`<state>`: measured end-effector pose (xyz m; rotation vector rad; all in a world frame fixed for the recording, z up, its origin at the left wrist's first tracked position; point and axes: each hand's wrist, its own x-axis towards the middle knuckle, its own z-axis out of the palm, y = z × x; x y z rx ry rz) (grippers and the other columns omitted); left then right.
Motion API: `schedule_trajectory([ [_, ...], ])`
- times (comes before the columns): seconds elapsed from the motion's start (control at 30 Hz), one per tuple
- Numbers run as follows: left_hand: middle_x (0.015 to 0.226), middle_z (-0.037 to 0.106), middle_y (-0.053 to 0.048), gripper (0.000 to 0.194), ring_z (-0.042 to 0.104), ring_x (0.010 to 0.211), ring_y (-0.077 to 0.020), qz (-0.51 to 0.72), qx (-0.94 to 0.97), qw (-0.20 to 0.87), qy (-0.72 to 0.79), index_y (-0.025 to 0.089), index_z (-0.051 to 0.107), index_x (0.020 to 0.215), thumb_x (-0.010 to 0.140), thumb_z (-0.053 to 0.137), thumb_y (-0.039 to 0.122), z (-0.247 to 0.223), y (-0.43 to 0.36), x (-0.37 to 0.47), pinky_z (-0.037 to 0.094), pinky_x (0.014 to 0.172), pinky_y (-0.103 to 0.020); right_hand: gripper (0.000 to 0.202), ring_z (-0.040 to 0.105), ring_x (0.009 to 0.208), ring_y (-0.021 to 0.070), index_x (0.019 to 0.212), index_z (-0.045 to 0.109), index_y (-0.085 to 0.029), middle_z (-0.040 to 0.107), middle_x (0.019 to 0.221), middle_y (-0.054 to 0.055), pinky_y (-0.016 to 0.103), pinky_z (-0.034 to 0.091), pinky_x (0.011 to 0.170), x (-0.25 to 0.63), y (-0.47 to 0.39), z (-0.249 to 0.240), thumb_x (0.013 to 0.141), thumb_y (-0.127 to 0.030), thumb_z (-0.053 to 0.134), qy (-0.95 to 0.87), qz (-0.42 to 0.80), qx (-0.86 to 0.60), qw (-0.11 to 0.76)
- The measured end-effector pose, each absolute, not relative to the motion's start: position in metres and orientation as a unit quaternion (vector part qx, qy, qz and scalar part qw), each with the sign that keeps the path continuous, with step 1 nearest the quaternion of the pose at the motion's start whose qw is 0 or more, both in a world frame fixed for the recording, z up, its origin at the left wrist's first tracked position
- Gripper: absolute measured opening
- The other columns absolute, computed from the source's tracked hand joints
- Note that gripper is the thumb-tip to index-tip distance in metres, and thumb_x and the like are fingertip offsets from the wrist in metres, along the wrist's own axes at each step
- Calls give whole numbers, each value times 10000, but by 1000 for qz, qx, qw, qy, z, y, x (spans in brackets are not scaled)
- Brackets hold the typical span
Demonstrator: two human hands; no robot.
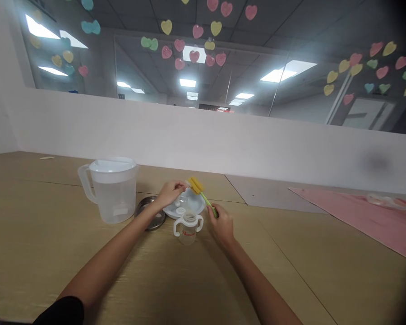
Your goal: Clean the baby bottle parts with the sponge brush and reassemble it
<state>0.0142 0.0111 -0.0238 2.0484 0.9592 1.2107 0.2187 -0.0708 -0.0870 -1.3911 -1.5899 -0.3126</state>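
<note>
My right hand [220, 224] is closed around the green handle of a bottle brush, whose yellow sponge head [196, 185] points up and away over a white bowl [200, 208]. Beside the sponge, my left hand [171, 193] pinches a small translucent piece [187, 183]; its exact kind is too small to tell. In the bowl lie a clear part and a white ring-shaped part [180, 211]. A clear baby bottle [188, 234] with two white handles and red lettering stands uncapped in front of the bowl.
A translucent plastic pitcher [117, 198] with a lid stands left of my left forearm. Partly behind that forearm is a round metal dish [159, 222]. A pink sheet [362, 221] covers the table's right side. A white wall [189, 135] with windows above rises behind the table.
</note>
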Motion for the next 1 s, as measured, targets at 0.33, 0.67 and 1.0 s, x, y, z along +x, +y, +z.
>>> schedule_trajectory([
  [0.33, 905, 698, -64, 249, 628, 866, -191, 549, 713, 227, 371, 158, 664, 845, 747, 592, 375, -13, 4, 13, 470, 801, -297, 424, 632, 696, 157, 881, 678, -154, 707, 823, 83, 233, 430, 631, 216, -76, -81, 904, -438, 364, -678, -140, -558, 457],
  [0.67, 770, 632, -21, 238, 616, 580, -125, 528, 719, 222, 393, 157, 566, 791, 705, 608, 374, -3, 20, -15, 470, 590, -241, 415, 649, 724, 153, 899, 703, -181, 720, 847, 79, 218, 414, 621, 213, -79, -84, 916, -420, 364, -681, -191, -563, 427],
  [1.0, 790, 686, -120, 71, 647, 791, -256, 262, 746, 17, 612, 169, 619, 702, 630, 616, 168, -8, 34, -58, 471, 695, -304, 408, 648, 718, 158, 884, 699, -180, 721, 859, 71, 225, 407, 607, 216, -75, -86, 908, -426, 375, -666, -190, -577, 432],
])
